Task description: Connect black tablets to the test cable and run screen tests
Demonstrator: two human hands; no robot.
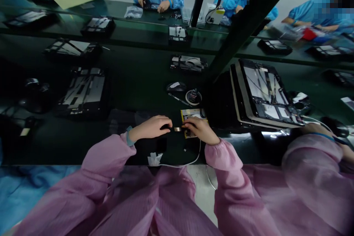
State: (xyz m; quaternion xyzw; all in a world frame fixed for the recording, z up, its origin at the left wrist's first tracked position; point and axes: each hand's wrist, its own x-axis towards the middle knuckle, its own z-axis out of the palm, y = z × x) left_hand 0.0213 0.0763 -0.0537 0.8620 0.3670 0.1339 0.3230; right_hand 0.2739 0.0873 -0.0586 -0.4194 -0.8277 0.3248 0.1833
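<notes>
My left hand [152, 127] is closed in a pinch, thumb below the fingers, at the left end of a small dark strip with a shiny copper-coloured patch [177, 129]. From the other side, my right hand [201, 129] pinches its right end. The strip's dark ends blend into the dark table, so its exact kind is unclear. Partly under my right hand lies a yellow-edged flat item [183, 113]. A white cable [190, 162] curves below it, by a tiny light piece [185, 150]. Crumpled whitish tape or film [155, 159] lies at the table's front edge.
A tall stack of dark device housings [265, 92] stands at right, beside a pink-sleeved person's arm [312, 158]. Another housing [85, 90] lies at left. A computer mouse [176, 86] and a round dish [193, 97] sit ahead. Several people in blue work across the conveyor [138, 31].
</notes>
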